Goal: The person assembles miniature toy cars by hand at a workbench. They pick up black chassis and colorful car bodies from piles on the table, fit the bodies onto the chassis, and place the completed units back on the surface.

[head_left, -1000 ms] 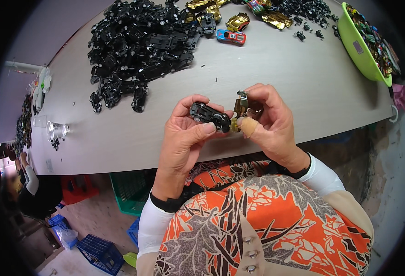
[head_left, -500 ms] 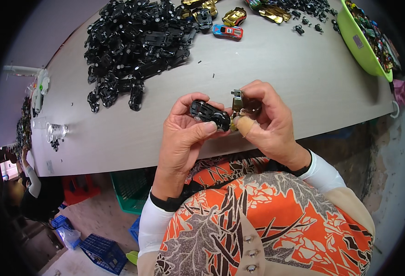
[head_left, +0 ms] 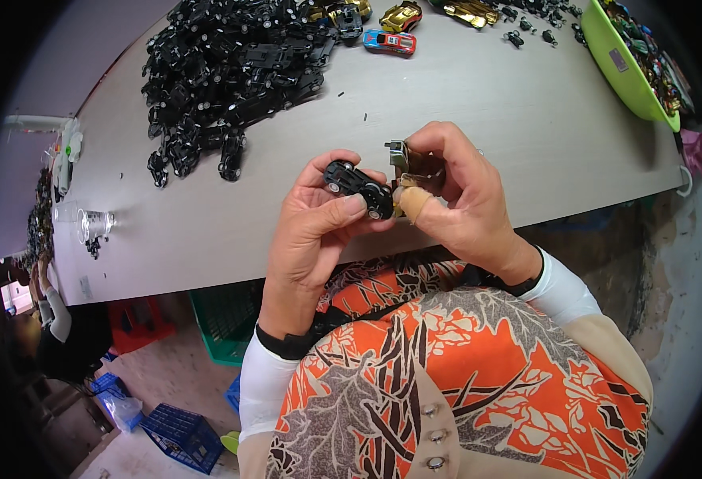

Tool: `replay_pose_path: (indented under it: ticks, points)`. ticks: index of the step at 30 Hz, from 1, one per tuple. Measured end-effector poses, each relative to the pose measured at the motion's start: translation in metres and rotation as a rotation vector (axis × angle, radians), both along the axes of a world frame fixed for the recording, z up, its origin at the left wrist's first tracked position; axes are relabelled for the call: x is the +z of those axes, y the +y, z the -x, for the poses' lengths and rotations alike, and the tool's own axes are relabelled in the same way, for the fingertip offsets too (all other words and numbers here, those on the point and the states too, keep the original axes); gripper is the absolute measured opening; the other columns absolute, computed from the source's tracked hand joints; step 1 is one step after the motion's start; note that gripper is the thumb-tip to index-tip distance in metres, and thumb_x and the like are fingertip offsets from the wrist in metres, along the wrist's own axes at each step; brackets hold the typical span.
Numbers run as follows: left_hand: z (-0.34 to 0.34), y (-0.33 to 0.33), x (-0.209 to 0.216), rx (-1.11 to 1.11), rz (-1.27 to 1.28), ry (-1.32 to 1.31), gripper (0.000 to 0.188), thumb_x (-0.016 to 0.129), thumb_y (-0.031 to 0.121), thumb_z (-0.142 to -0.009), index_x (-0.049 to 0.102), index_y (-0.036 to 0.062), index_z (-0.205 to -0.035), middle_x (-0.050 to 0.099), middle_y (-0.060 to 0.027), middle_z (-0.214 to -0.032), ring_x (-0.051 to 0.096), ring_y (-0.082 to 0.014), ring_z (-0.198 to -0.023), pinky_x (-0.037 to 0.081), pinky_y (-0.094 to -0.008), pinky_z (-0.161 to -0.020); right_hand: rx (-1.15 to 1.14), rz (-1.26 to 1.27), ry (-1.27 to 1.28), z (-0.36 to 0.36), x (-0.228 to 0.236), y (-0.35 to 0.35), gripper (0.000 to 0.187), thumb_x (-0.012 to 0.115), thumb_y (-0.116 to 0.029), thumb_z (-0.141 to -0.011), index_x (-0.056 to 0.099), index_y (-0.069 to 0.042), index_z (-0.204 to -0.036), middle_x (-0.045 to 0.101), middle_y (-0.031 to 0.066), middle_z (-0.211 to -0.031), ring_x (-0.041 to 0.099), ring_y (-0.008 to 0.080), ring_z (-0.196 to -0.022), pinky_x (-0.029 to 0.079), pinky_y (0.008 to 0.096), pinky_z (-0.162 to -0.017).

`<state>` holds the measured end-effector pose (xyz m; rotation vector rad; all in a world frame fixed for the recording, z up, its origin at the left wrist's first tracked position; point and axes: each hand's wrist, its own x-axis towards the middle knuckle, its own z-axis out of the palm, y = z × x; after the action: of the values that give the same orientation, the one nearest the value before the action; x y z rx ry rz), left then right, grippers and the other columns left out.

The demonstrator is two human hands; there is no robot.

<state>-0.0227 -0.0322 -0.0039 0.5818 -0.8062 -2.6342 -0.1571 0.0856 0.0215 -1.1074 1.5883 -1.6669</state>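
Between the thumb and fingers of my left hand (head_left: 307, 219) is a black toy car chassis (head_left: 343, 177), its wheels showing. My right hand (head_left: 478, 195), with a tan bandage on the thumb, grips a shiny gold toy car shell (head_left: 421, 168) whose hollow inside is partly visible. Shell and chassis are side by side above the table's near edge; whether they touch at the right thumb is hard to see. A big heap of black chassis (head_left: 215, 72) lies at the far left of the table. Beyond my hands sits a blue and red toy car (head_left: 390, 42).
Gold toy cars (head_left: 401, 16) and small black parts (head_left: 514, 37) lie along the far side. A green basin (head_left: 626, 72) full of car shells stands at the right. A clear cup (head_left: 93, 226) is at the left. Crates (head_left: 181, 437) are on the floor; another person (head_left: 67, 343) works at far left.
Both hands have shifted slightly left and up in the view. The gold shell has tipped a little more upright beside the chassis. Both grips stay the same.
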Motion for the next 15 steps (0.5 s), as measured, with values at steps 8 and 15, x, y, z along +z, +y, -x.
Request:
replay_pose_path:
  ticks: [8, 15]
  points:
    - [0.003, 0.01, 0.014, 0.031, 0.227, -0.074, 0.042, 0.063, -0.01, -0.074, 0.051, -0.0021, -0.113, 0.058, -0.0123, -0.103, 0.062, -0.0196, -0.091, 0.058, -0.0339, -0.074, 0.065, -0.09, -0.007, -0.004, -0.003, 0.0, 0.02, 0.056, 0.001, -0.077, 0.048, 0.0, -0.095, 0.054, 0.0033, -0.081, 0.052, 0.006, -0.07, 0.044, 0.0217, -0.06]
    - [-0.005, 0.018, 0.018, 0.001, 0.269, -0.08, 0.041, 0.062, -0.008, -0.078, 0.055, -0.0019, -0.118, 0.06, -0.0104, -0.099, 0.063, -0.018, -0.086, 0.058, -0.0301, -0.073, 0.169, -0.068, -0.029, -0.008, 0.005, 0.009, 0.031, 0.054, 0.003, -0.077, 0.05, -0.002, -0.108, 0.057, 0.005, -0.086, 0.056, 0.0074, -0.077, 0.047, 0.0224, -0.066]
